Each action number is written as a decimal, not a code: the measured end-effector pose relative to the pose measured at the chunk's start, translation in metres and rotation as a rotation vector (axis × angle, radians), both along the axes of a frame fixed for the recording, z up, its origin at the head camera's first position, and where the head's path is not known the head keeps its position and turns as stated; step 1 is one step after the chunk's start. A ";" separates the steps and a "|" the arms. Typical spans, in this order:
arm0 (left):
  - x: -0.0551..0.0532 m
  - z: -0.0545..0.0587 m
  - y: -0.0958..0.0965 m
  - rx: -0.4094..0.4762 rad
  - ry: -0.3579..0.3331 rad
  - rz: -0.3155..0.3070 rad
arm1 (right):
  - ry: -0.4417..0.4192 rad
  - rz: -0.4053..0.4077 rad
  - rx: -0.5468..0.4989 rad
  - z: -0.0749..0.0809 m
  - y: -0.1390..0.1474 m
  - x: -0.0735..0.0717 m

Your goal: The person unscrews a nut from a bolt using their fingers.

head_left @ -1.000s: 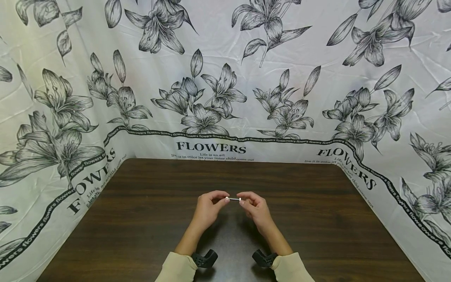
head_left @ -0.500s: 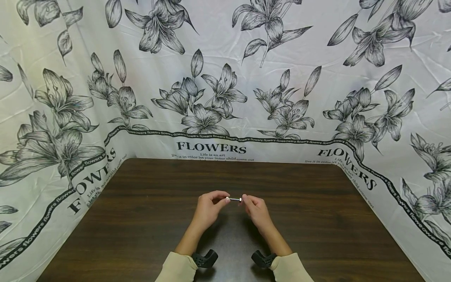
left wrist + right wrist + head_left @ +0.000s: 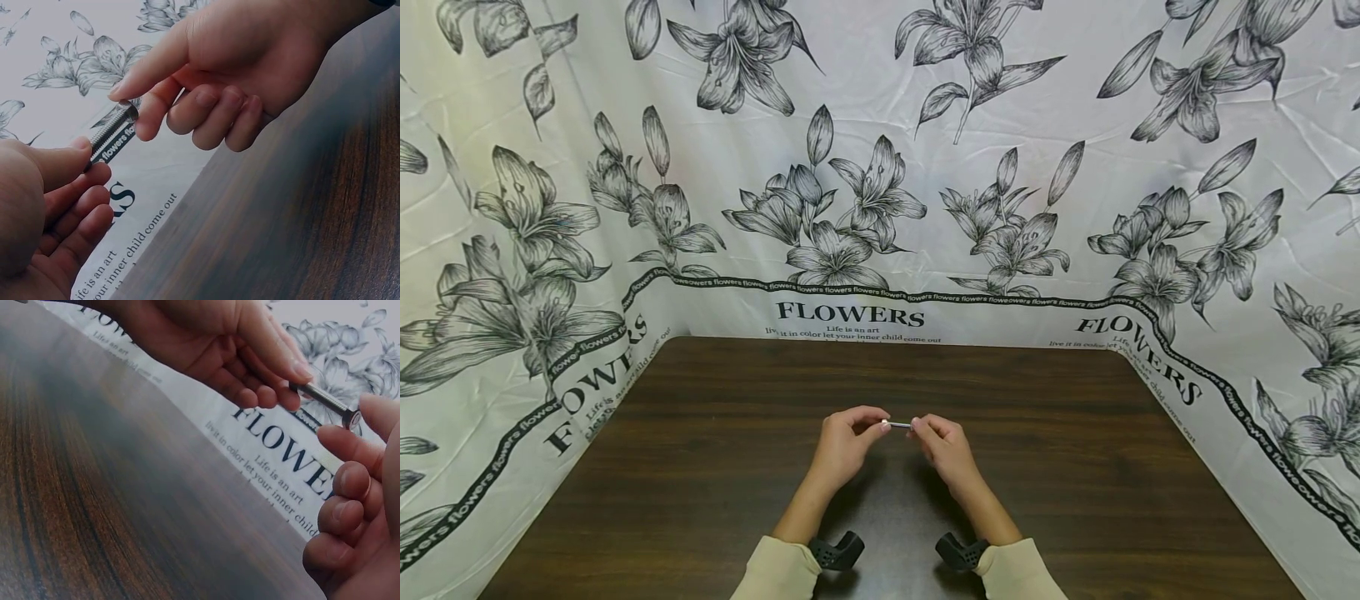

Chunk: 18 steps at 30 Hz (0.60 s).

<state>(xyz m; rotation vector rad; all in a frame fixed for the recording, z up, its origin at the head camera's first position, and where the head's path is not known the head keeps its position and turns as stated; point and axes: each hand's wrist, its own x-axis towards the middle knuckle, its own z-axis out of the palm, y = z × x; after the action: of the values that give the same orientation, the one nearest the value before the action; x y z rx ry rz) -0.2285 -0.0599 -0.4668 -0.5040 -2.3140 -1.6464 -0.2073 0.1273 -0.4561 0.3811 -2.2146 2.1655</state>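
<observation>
Head view, and here's the metal bolt (image 3: pixel 899 425) held over the dark desk (image 3: pixel 880 375) between left hand (image 3: pixel 841 450) and right hand (image 3: pixel 951 452); left wrist view, the left hand's grip is clamped on its threaded end (image 3: pixel 101 142); right wrist view, the right hand's grip pinches its head (image 3: pixel 354 419).

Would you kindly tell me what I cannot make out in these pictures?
Left wrist view: one end of the bolt, covered by the left hand.
Right wrist view: the bolt's other end, too small and blurred to tell head from nut.
Same view: part of the right hand, cut off by the right edge.
Head view: the bolt's thread, too small.
</observation>
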 end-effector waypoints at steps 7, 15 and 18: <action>0.000 0.001 0.000 0.006 0.000 0.007 | 0.017 0.018 -0.042 -0.001 0.001 0.000; 0.000 0.001 0.000 0.011 0.008 0.011 | 0.033 0.030 -0.067 0.000 0.001 0.000; 0.000 0.002 0.000 0.010 0.008 0.012 | 0.053 0.031 -0.076 -0.001 0.001 0.000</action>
<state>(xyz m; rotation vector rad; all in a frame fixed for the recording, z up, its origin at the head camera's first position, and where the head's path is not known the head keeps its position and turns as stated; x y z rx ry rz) -0.2281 -0.0600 -0.4653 -0.4918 -2.2979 -1.6466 -0.2073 0.1284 -0.4575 0.4680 -2.1061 2.2200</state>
